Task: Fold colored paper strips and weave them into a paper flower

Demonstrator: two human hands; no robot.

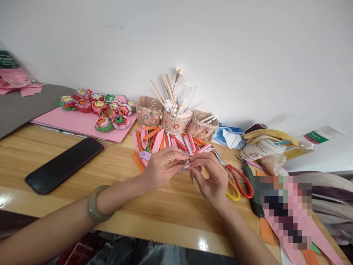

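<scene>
Between my two hands is a small piece of folded paper [186, 163], held up just in front of a pile of paper strips. My left hand [160, 165], with a ring and a bangle on the wrist, pinches it from the left. From the right, my right hand [211, 175] grips the same piece with thumb and fingers. Fingertips cover part of the paper, so its full shape is hidden. Pink, orange, red and lilac folded paper strips [158, 140] lie heaped right behind my hands.
Folded paper flowers [106, 113] stand on pink sheets [74, 123] at the left, near a black phone-like slab [64, 165]. Small baskets [176, 123] hold sticks and tubes. Red-handled scissors [239, 180], a dark green-handled tool [252, 191], a lidded cup [260, 149] and a bottle [314, 139] are right.
</scene>
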